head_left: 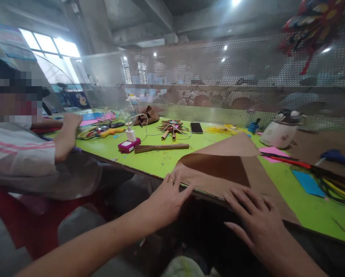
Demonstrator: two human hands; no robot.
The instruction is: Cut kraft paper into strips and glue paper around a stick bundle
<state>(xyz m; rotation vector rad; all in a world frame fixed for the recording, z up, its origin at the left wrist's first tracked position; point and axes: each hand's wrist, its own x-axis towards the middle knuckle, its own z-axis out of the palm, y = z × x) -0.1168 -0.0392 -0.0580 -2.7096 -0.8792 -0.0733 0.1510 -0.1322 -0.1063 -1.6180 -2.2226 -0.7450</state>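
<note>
A large sheet of brown paper (272, 182) lies at the table's near edge, its far part curled back over itself into a raised flap. My left hand (169, 196) rests at the sheet's near left corner, fingers stretched onto the paper and thumb apart. Over the near edge on the right, my right hand (257, 217) lies with its fingers spread on the paper and its thumb below the table edge. Neither hand grasps anything that I can see. Beyond the sheet's left side is a brown paper roll (162, 148).
A magenta power block (129, 145) with a white charger, a phone (196, 127) and a brown paper star shape (174, 129) sit farther back. Right are a white jug (281, 130), red-handled scissors (293, 161) and blue paper (308, 182). Another person (25, 157) sits left.
</note>
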